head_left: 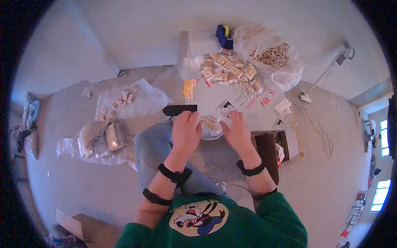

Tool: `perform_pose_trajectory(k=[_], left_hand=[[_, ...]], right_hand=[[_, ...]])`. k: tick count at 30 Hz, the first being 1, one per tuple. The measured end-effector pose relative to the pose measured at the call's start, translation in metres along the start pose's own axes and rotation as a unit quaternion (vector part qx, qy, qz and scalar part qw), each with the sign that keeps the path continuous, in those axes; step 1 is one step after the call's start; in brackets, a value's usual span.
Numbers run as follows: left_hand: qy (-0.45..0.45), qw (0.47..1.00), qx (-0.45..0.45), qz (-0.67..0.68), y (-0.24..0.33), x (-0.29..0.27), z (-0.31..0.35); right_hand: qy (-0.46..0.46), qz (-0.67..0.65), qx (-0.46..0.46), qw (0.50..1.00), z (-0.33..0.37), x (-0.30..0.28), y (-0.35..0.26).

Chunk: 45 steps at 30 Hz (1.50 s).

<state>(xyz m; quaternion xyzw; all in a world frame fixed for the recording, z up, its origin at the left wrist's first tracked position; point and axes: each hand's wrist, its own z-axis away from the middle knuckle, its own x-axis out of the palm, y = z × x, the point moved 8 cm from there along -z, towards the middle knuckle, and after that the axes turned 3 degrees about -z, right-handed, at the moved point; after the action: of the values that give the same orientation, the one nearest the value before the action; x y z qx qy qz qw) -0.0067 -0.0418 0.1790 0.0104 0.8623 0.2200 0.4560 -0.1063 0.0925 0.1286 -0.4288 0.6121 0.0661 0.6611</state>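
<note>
At the near edge of the low work surface [231, 95], a clear plastic bag [212, 131] with a small tan packet inside lies between my hands. My left hand [187, 130] grips its left side, thumb toward the middle. On the other side, my right hand [237, 130] has bent fingers and its thumb against the bag. Exactly where the fingers pinch the film is hard to see. Just beyond my left hand sits a black flat bar [178, 109]. Farther back, several small packets [225, 66] with tan contents are heaped, some loose thin pieces [245, 89] beside them.
A large clear bag of small brown pieces [273, 56] stands back right, near a blue tape dispenser [224, 38]. Yellow cards [189, 88] lie on the left. An open carton [269, 155] is below the right edge. Bubble wrap [138, 99] with packets covers floor at left.
</note>
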Motion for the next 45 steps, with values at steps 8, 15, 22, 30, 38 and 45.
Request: perform_pose_trajectory(k=[8,15,22,30,38,45], left_hand=[[-0.223,0.971,0.061,0.064,0.010,0.095,0.018],[-0.326,0.945,0.034,-0.014,0.026,0.118,0.011],[-0.352,0.935,0.047,-0.016,0.027,0.134,0.018],[-0.235,0.968,0.053,0.072,0.008,0.133,0.020],[-0.261,0.957,0.122,0.044,0.018,0.107,0.021],[-0.045,0.999,0.003,0.011,-0.015,0.057,0.017]], right_hand=[[-0.002,-0.247,0.090,0.965,-0.002,0.065,0.074],[0.028,-0.386,0.136,0.912,-0.006,0.055,0.056],[0.002,-0.445,0.159,0.881,0.000,0.041,0.038],[-0.082,-0.434,0.123,0.889,-0.024,0.023,0.016],[0.027,-0.024,-0.031,0.999,-0.162,0.048,0.108],[-0.069,0.186,-0.088,0.976,-0.248,0.127,0.125]])
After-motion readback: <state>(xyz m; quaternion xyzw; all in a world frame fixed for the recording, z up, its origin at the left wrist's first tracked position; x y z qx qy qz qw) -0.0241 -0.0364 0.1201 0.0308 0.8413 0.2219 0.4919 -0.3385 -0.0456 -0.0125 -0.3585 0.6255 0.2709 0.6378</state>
